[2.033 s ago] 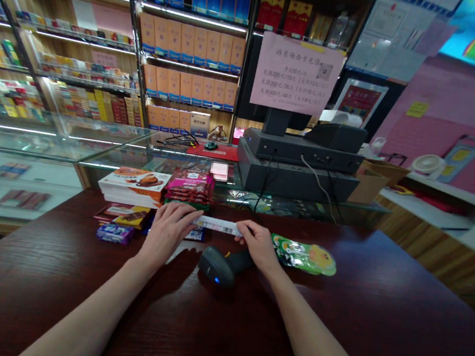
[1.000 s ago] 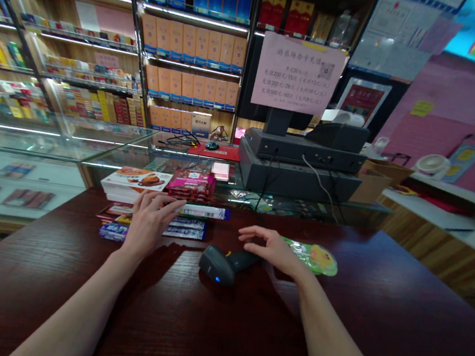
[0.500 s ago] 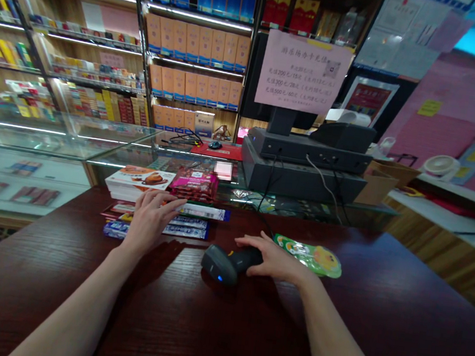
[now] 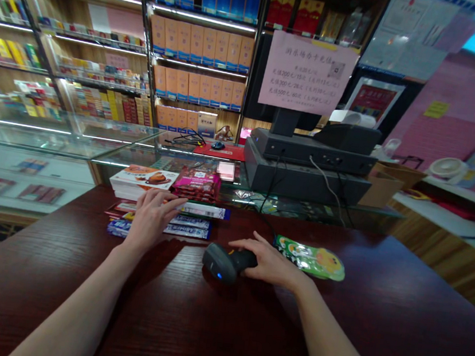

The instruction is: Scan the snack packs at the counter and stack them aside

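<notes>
A dark barcode scanner (image 4: 220,264) lies on the brown table with its blue light lit. My right hand (image 4: 273,260) is closed around its handle. Over at the left, my left hand (image 4: 153,214) rests on a pile of packaged snacks, fingers stretched across them and apart. Under and beside it are long blue-and-white packets (image 4: 188,227), the topmost one (image 4: 209,211) reaching out past its fingertips. Behind it sit a white box (image 4: 135,180) with a brown picture and pink-and-red packets (image 4: 197,183). A green packet (image 4: 312,258) lies just beyond my right hand.
A glass display counter (image 4: 123,152) borders the table's far side. On it stands a dark till (image 4: 307,172) with a screen covered by a pink notice (image 4: 306,74); cables hang down toward the table. Shelves of boxed goods (image 4: 202,44) line the wall behind.
My right hand has shifted slightly left and its fingers have closed further around the scanner's handle. My left hand stays on the snacks. The view has turned a little.
</notes>
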Available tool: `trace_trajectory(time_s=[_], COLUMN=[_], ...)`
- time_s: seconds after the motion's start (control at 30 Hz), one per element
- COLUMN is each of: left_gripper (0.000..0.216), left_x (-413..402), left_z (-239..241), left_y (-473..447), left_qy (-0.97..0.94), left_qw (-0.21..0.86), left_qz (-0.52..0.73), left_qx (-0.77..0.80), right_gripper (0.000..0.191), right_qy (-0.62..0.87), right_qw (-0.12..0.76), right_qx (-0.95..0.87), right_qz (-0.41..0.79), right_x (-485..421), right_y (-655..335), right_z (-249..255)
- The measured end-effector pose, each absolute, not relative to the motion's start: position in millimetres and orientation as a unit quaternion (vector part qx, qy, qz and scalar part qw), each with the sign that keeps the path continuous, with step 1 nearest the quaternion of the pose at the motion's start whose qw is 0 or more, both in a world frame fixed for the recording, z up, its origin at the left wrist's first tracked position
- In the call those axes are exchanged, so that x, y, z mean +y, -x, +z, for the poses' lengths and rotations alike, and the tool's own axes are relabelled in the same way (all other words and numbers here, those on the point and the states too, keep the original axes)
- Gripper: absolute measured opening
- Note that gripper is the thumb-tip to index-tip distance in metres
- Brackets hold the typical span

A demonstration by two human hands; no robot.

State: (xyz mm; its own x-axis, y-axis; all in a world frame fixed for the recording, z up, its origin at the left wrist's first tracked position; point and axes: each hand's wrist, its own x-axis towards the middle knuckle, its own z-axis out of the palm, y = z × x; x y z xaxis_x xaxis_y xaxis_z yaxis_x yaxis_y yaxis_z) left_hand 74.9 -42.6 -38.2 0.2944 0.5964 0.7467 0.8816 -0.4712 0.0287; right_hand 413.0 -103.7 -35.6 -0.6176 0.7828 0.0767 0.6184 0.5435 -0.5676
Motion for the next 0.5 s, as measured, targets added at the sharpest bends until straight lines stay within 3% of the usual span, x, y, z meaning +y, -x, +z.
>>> trace_trajectory(time_s=[0.5], left_gripper=[0.033], left_x=[-41.8], left_z=[-38.7], left_y=[-70.0], left_qy=[0.767], left_qw=[0.204], left_qz=[-0.365], left_qx=[-0.487], right_gripper=[0.053], right_qy=[0.456], right_qw=[0.229], right_qx=[-0.837], right_qz=[0.196], right_x=[-100.3], right_y=[-420.1], right_z=[-32.2])
